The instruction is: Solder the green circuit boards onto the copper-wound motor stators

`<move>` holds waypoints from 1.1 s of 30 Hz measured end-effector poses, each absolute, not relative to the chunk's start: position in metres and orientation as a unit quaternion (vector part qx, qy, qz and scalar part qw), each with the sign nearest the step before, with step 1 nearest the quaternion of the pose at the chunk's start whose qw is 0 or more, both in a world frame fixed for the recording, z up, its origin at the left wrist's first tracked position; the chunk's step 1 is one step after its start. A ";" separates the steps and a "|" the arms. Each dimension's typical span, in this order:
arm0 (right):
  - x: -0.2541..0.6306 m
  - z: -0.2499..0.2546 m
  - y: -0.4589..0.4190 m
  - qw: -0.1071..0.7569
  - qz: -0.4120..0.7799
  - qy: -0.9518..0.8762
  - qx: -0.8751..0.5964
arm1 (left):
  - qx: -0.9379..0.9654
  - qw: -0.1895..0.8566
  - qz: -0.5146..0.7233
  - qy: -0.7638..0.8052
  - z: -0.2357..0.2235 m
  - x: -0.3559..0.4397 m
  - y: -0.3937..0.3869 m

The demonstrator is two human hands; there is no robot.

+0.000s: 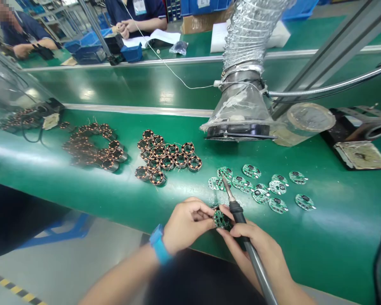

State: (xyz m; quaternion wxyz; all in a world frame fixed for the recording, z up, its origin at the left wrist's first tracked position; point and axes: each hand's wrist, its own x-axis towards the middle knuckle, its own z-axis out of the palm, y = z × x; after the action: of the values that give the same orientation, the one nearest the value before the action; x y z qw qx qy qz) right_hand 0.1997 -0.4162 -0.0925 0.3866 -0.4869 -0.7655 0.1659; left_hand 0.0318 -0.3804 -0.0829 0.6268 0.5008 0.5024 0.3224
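Left hand: thumb and fingertips pinched on the left edge of a small round green circuit board, above the green bench near its front edge. Right hand: wrapped about a grey-and-black soldering iron, tip pointing away, fingertips at the board's right side.

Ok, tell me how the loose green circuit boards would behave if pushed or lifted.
The circuit boards look thin, so probably light and fairly stiff. Being flat, they would likely slide rather than roll. Their exposed components might be fragile.
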 end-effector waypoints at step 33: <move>0.230 -0.098 -0.330 0.236 0.016 -0.870 -0.432 | 0.838 0.240 0.221 0.438 -0.086 -0.019 -0.421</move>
State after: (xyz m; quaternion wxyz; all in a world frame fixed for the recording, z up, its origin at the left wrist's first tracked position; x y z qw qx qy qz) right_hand 0.2302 -0.3301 -0.0982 0.2360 -0.4319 -0.8704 0.0158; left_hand -0.0194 -0.4205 -0.0861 0.2397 0.8379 0.4376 0.2212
